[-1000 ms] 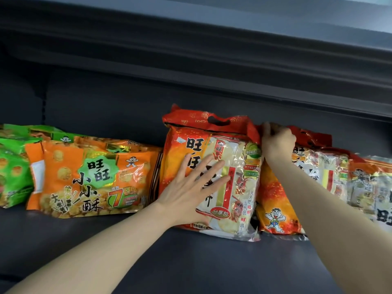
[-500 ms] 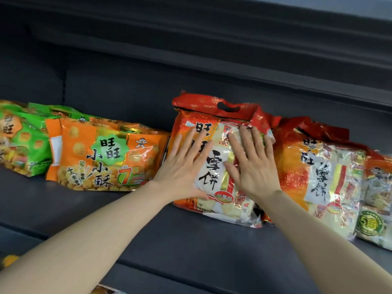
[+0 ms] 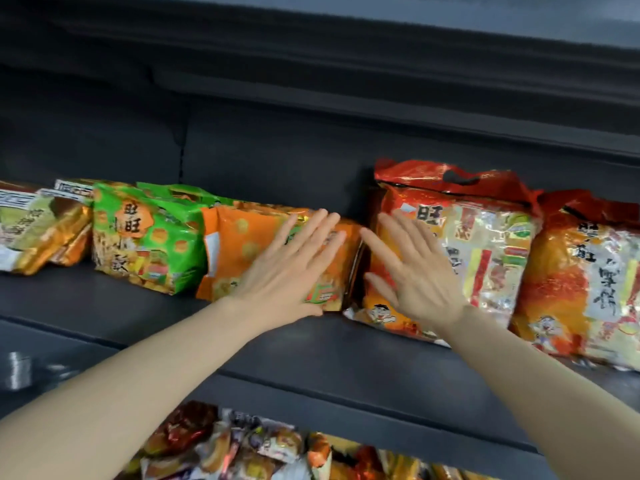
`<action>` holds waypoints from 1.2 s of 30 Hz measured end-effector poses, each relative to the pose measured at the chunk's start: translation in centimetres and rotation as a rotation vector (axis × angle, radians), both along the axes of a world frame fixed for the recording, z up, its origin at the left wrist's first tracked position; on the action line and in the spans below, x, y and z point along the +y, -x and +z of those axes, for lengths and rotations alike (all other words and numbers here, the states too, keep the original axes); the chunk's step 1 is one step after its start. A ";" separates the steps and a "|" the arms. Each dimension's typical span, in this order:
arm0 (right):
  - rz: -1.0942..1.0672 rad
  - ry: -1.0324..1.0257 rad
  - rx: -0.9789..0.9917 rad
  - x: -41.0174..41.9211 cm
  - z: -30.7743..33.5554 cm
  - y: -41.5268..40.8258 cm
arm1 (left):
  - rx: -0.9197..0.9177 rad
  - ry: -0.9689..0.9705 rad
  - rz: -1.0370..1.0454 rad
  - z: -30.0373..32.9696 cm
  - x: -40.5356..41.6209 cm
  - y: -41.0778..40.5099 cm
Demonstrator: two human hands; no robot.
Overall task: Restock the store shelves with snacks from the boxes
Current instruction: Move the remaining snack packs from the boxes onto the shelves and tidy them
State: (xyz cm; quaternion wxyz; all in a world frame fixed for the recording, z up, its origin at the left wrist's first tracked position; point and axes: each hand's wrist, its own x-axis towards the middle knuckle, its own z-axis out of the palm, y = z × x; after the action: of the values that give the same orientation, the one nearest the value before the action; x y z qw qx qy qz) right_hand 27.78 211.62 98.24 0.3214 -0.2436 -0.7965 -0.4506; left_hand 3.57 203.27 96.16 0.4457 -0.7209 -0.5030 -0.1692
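A row of snack bags leans against the back of a dark grey shelf (image 3: 311,344). My left hand (image 3: 294,261) lies flat, fingers straight, on the front of an orange snack bag (image 3: 239,244). My right hand (image 3: 412,268) lies flat on the lower left of a tall red-and-orange rice cracker bag (image 3: 485,237) with a handle hole at its top. A second bag of the same kind (image 3: 588,278) stands to its right. A green snack bag (image 3: 149,233) stands left of the orange one.
At the far left lie gold and white packets (image 3: 38,226). The shelf below holds several mixed snack packs (image 3: 242,448). A dark upper shelf edge (image 3: 381,109) runs overhead. A blurred metallic object (image 3: 17,368) sits at the lower left.
My left hand has moved from the red rice cracker bag onto the orange bag. My right hand has slid to the red bag's left side. The view has shifted left and downward.
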 end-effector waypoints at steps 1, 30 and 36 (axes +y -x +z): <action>-0.021 0.045 -0.039 -0.2 -0.6 1.8 | -0.008 -0.005 0.032 0.0 -0.6 2.1; -0.076 0.251 0.187 4.0 0.5 13.8 | -0.176 0.210 0.088 1.9 6.3 10.9; -0.155 0.529 0.071 3.5 2.9 15.4 | -0.168 0.368 0.021 5.3 6.5 11.1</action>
State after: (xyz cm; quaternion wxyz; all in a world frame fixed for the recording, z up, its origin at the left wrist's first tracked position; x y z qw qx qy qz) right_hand 12.34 215.17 101.16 0.2390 -0.3949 -0.8537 -0.2413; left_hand -7.55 209.78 101.43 0.2647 -0.7684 -0.5682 -0.1293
